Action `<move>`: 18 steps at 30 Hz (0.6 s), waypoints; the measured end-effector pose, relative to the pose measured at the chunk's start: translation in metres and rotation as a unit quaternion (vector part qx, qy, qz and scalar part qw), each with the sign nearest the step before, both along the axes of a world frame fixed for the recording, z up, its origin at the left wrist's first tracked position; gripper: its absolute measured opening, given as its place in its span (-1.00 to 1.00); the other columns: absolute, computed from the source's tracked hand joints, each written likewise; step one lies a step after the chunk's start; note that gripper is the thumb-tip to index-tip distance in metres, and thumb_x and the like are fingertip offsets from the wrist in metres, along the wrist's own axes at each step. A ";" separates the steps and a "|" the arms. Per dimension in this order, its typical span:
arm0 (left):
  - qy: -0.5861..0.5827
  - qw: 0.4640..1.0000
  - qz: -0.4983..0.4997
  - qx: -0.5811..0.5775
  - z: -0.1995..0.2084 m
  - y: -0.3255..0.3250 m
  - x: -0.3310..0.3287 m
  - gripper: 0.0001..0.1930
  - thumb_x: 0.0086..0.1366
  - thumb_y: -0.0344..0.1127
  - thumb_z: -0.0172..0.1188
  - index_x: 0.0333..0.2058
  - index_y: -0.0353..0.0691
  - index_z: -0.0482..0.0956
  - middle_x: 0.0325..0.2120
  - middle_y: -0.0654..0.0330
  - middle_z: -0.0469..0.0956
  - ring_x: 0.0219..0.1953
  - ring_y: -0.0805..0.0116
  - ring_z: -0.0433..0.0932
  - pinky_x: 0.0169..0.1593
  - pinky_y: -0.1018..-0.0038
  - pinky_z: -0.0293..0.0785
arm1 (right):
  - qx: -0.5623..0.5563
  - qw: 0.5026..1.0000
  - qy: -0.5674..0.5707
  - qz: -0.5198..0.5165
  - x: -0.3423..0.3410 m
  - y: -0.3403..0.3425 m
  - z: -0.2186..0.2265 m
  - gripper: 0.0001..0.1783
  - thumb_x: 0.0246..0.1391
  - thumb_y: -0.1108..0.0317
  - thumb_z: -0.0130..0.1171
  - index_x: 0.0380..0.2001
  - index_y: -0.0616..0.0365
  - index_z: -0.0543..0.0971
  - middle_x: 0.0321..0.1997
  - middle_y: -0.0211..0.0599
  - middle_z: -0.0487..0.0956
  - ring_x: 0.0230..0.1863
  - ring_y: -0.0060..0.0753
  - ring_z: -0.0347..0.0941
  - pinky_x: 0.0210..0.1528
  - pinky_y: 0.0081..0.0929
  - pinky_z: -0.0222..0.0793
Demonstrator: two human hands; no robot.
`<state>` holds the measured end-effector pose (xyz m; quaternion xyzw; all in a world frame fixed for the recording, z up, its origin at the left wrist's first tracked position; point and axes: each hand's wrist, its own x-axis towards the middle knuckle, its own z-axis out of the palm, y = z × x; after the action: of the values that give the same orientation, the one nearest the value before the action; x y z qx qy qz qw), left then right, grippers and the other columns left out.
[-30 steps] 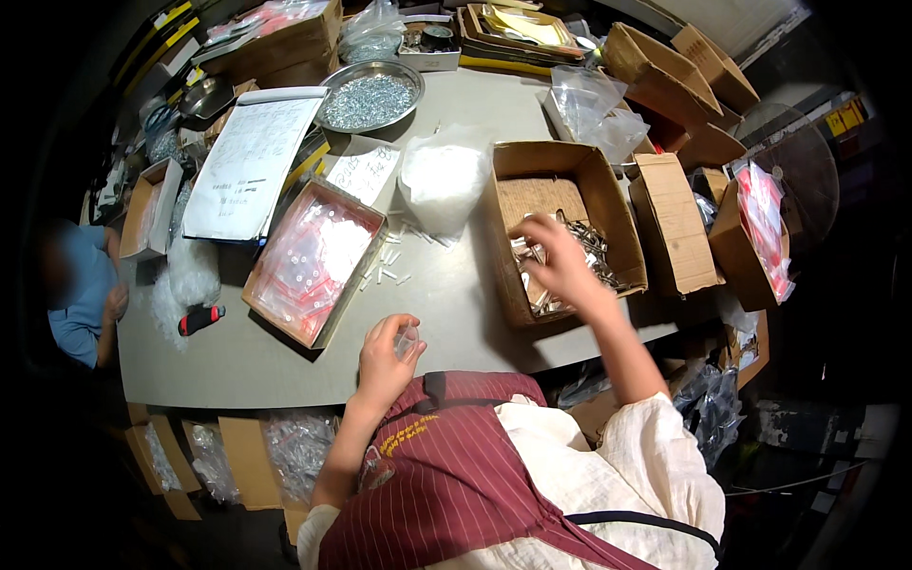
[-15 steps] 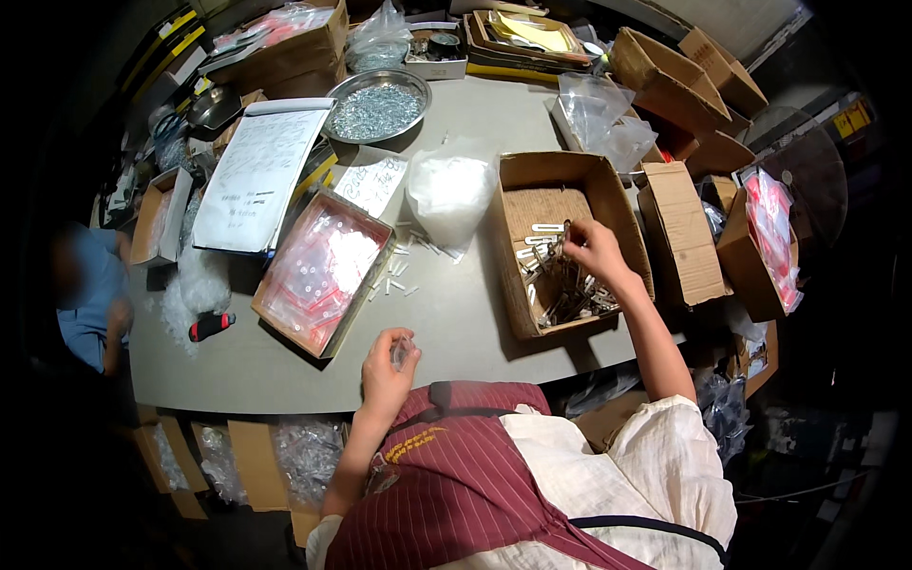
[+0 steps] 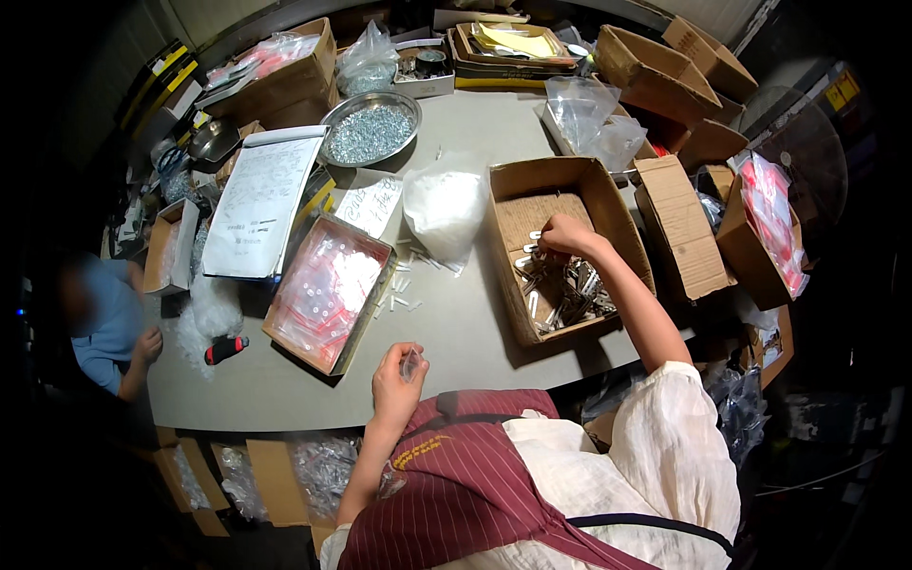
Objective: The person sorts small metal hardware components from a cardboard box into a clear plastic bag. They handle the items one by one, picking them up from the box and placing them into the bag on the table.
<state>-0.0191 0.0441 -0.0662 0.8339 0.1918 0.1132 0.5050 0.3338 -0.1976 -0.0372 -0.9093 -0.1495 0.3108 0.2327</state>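
Observation:
My left hand (image 3: 395, 388) is closed around a small clear plastic bag (image 3: 410, 365), just above the table's front edge. My right hand (image 3: 568, 236) reaches into an open cardboard box (image 3: 508, 275) with its fingers bent downward and drawn together. Whatever they grip, if anything, is hidden under the hand. Slotted metal pieces (image 3: 576, 296), some silvery and some dark, lie heaped in the box around and below that hand. Left of it stands a shallow box (image 3: 328, 290) of clear bags with red edges.
Small white tubes (image 3: 403, 285) lie scattered beside a white plastic bag (image 3: 443, 211). Behind are a metal bowl (image 3: 370, 133) of small shiny parts and a clipboard (image 3: 263, 204). A red-and-black tool (image 3: 226, 350) lies left. Another person (image 3: 109, 318) is at the far left.
My right hand has moved left within the box, over the slotted metal pieces. My left hand keeps the small clear bag. The whole view has shifted slightly.

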 end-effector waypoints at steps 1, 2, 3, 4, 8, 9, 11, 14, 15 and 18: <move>-0.002 1.000 -0.001 -0.004 0.000 -0.001 0.002 -0.79 0.26 -0.40 0.35 -0.15 -0.27 0.58 -0.35 0.16 0.63 -0.26 0.31 0.63 -0.11 0.40 0.52 | -0.024 1.000 0.006 0.016 0.012 -0.004 -0.009 -0.76 -0.15 0.37 0.11 -0.63 0.34 0.65 -0.63 -0.07 0.61 -0.57 -0.17 0.60 -0.46 -0.25 0.48; 0.002 1.000 0.001 -0.011 -0.001 -0.001 0.001 -0.78 0.25 -0.42 0.34 -0.15 -0.27 0.58 -0.33 0.14 0.63 -0.24 0.26 0.64 -0.10 0.37 0.53 | -0.024 1.000 0.008 0.006 0.014 -0.001 -0.012 -0.77 -0.16 0.37 0.12 -0.61 0.34 0.65 -0.61 -0.06 0.62 -0.55 -0.15 0.61 -0.44 -0.25 0.48; 0.005 1.000 0.003 -0.018 -0.003 -0.001 -0.001 -0.78 0.24 -0.44 0.34 -0.15 -0.26 0.58 -0.31 0.11 0.63 -0.22 0.20 0.64 -0.09 0.33 0.53 | -0.025 1.000 0.010 -0.005 0.017 0.001 -0.015 -0.77 -0.16 0.37 0.14 -0.60 0.34 0.66 -0.58 -0.04 0.63 -0.53 -0.13 0.61 -0.42 -0.24 0.49; 0.007 1.000 0.004 -0.025 -0.004 -0.001 0.000 -0.77 0.23 -0.46 0.34 -0.14 -0.26 0.57 -0.29 0.09 0.63 -0.20 0.15 0.65 -0.09 0.30 0.54 | -0.026 0.999 0.011 -0.016 0.021 0.003 -0.018 -0.78 -0.17 0.37 0.15 -0.58 0.34 0.67 -0.56 -0.02 0.64 -0.52 -0.11 0.62 -0.41 -0.23 0.50; 0.010 1.000 0.000 -0.011 0.001 -0.003 -0.003 -0.78 0.24 -0.45 0.32 -0.14 -0.26 0.57 -0.28 0.08 0.64 -0.20 0.15 0.65 -0.08 0.32 0.55 | -0.007 0.986 -0.162 0.046 0.018 -0.006 -0.038 -0.80 -0.06 0.38 0.17 -0.41 0.25 0.69 -0.35 0.08 0.69 -0.26 0.07 0.65 -0.17 -0.11 0.53; 0.012 1.000 0.007 -0.014 0.003 -0.002 -0.004 -0.78 0.25 -0.45 0.32 -0.14 -0.26 0.57 -0.28 0.08 0.64 -0.19 0.15 0.65 -0.08 0.32 0.55 | -0.008 0.980 -0.192 0.050 0.017 -0.009 -0.037 -0.78 -0.05 0.35 0.21 -0.34 0.22 0.69 -0.30 0.07 0.70 -0.21 0.09 0.65 -0.14 -0.10 0.53; 0.018 0.999 0.025 -0.040 -0.003 -0.002 -0.008 -0.78 0.25 -0.45 0.32 -0.14 -0.27 0.58 -0.28 0.09 0.64 -0.18 0.15 0.66 -0.08 0.33 0.54 | -0.009 0.967 -0.245 0.068 0.008 -0.015 -0.024 -0.76 -0.01 0.32 0.22 -0.26 0.15 0.68 -0.28 0.06 0.69 -0.17 0.15 0.63 -0.12 -0.05 0.54; 0.009 0.999 0.024 -0.042 -0.004 -0.003 -0.010 -0.79 0.25 -0.45 0.32 -0.14 -0.27 0.58 -0.29 0.09 0.64 -0.18 0.15 0.66 -0.08 0.32 0.54 | -0.050 0.946 -0.277 0.161 -0.021 -0.025 -0.002 -0.79 0.01 0.31 0.22 -0.30 0.15 0.68 -0.34 0.01 0.68 -0.19 0.13 0.63 -0.12 -0.03 0.55; 0.003 0.999 0.011 -0.036 -0.007 -0.003 -0.008 -0.79 0.25 -0.44 0.32 -0.15 -0.28 0.58 -0.27 0.09 0.65 -0.17 0.15 0.66 -0.06 0.31 0.55 | -0.072 0.929 -0.322 0.167 -0.018 -0.040 -0.029 -0.80 0.00 0.29 0.25 -0.32 0.15 0.68 -0.36 0.00 0.67 -0.21 0.10 0.63 -0.14 -0.02 0.55; 0.016 0.999 -0.010 -0.029 -0.001 -0.006 -0.002 -0.79 0.25 -0.43 0.32 -0.15 -0.28 0.58 -0.24 0.09 0.66 -0.16 0.14 0.66 -0.03 0.30 0.55 | -0.106 0.924 -0.305 0.203 -0.023 -0.044 -0.048 -0.75 0.00 0.18 0.35 -0.38 0.15 0.70 -0.32 0.02 0.65 -0.23 0.10 0.63 -0.15 -0.06 0.56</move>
<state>-0.0212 0.0381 -0.0671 0.8226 0.1950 0.0896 0.5266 0.3108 -0.2421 -0.0850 -0.9297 -0.3610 0.0730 0.0102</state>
